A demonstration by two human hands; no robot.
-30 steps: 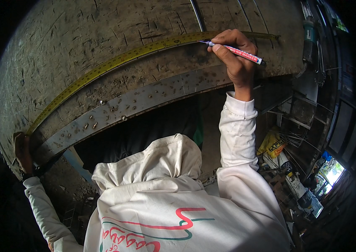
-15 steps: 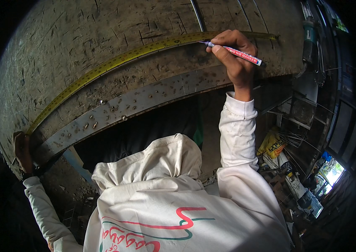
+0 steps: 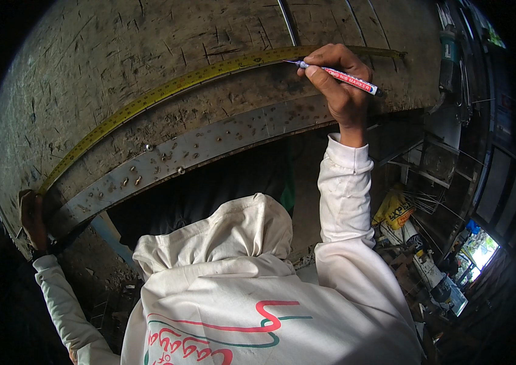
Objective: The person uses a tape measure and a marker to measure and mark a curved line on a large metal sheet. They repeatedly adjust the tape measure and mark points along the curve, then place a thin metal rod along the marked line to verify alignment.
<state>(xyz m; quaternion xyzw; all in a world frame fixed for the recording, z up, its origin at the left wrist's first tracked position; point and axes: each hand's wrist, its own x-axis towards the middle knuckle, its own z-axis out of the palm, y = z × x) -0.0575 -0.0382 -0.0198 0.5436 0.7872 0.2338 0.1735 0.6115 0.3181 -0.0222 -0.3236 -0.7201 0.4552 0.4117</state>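
Note:
A yellow tape measure [image 3: 166,91] is stretched in a long curve across the scarred, brown work surface [image 3: 106,55]. At its left end, my left hand [image 3: 33,219] is closed on the tape, with part of the fingers in shadow. My right hand [image 3: 346,82] pinches a slim white-and-red marker [image 3: 349,79] between thumb and fingers. The marker's tip points left and sits close to the tape's near edge. A narrow metal rod [image 3: 287,23] reaches down from the far side to the tape, just above the marker.
A grey steel strip [image 3: 209,143] dotted with weld spatter runs along the near edge of the surface. On the right hang a teal power tool [image 3: 448,52] and wires. A yellow bag [image 3: 394,210] and piled scrap lie lower right.
Almost nothing differs. The marker and my right hand have shifted very slightly left; my left hand and the tape hold their place.

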